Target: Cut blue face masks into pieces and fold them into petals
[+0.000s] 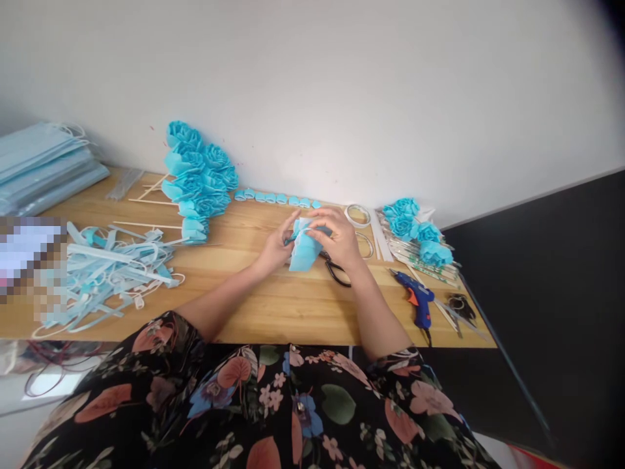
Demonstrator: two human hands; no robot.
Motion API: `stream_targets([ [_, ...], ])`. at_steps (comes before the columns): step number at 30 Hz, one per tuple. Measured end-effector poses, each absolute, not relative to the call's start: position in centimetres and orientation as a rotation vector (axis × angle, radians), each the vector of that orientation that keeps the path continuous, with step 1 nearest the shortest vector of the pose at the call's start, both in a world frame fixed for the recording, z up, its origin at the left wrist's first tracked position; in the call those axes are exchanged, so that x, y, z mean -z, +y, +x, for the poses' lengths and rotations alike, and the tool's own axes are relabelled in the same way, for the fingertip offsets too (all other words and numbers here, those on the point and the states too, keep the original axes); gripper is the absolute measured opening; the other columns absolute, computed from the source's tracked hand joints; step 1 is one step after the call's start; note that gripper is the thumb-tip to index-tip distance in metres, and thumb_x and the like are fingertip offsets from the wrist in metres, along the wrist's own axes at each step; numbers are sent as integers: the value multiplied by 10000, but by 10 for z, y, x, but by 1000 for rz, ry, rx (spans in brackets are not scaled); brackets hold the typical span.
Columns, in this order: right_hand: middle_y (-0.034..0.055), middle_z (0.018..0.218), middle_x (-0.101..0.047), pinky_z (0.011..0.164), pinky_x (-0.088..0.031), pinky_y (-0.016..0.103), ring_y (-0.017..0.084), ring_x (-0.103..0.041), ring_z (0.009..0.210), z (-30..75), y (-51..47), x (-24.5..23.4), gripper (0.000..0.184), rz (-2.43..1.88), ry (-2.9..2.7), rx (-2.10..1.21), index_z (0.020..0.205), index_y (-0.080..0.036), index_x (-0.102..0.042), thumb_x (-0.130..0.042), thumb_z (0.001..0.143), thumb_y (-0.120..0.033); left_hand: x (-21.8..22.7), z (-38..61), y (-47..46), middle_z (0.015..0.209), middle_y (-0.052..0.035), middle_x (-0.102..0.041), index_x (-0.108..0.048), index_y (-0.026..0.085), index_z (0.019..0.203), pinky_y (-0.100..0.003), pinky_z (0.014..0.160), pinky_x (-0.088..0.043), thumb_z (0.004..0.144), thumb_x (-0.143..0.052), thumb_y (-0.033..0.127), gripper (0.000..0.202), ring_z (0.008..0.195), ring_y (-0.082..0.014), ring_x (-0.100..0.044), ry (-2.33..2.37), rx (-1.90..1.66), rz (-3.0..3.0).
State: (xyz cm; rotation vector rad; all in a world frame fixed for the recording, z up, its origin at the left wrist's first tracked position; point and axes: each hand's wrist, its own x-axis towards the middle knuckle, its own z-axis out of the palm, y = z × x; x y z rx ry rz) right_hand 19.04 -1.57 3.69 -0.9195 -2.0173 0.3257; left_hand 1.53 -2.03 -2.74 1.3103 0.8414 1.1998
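Over the middle of the wooden table, both my hands hold a light blue piece of face-mask fabric [305, 253]. My left hand [279, 246] grips its left side, thumb and fingers closed on it. On the other side, my right hand [339, 238] pinches the upper right part between thumb and fingertips. The fabric hangs down between the hands, partly hidden by my fingers. Just beneath my right wrist lie black-handled scissors [338, 275], partly covered by the hand. Behind my hands, a row of small blue rolled pieces [271, 197] runs along the wall.
Blue fabric flowers on sticks [200, 172] lie left; more flowers [415, 228] rest right on packaged sticks. Mask offcuts [117, 267] heap at front left, below stacked masks [43, 166]. A blue glue gun [416, 296] and a tape roll [357, 215] are at right.
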Motion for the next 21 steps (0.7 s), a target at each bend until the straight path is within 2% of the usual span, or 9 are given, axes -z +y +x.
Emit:
stream_targets([
  [3,43,1112,-742,997,-487,464,238,-643,1098,192,-11,-32,66,-943,-2007,-313,840,-261,-688,-697,872,-317,25,14,-23,793,2,-675,-389,163,1532,-200,623,-417,799,-626,166,770,628,-90,-508,917,-1202,1446],
  [6,42,1087,-744,990,-488,440,229,-651,1080,194,-10,-28,74,-934,-2011,-351,867,-255,-682,-685,882,-328,25,13,-24,680,44,-591,-395,179,1531,-199,612,-391,792,-570,99,763,594,-89,-436,998,-1190,1561],
  [12,42,1036,-747,932,-493,388,217,-670,1002,197,-9,-25,130,-1029,-1986,-428,904,-247,-674,-665,891,-376,22,12,-29,596,81,-483,-381,197,1543,-197,588,-358,778,-548,75,792,558,-89,-369,1028,-1181,1633],
  [16,31,970,-738,914,-491,371,208,-663,930,198,-9,-26,150,-1107,-1970,-458,950,-250,-703,-695,860,-369,17,13,-32,643,73,-544,-319,207,1572,-202,602,-381,812,-604,173,812,549,-82,-407,967,-1153,1548],
  [19,30,980,-726,918,-494,364,199,-654,924,199,-9,-28,250,-1114,-1938,-469,1083,-261,-718,-699,850,-349,15,14,-31,708,46,-620,-249,190,1593,-224,642,-423,844,-660,345,869,589,-97,-503,841,-1145,1397],
  [21,31,979,-723,917,-497,361,195,-652,922,200,-9,-29,301,-1109,-1926,-473,1141,-265,-716,-694,852,-347,15,14,-29,778,8,-674,-263,163,1586,-249,705,-459,847,-671,469,898,691,-131,-591,790,-1163,1256],
])
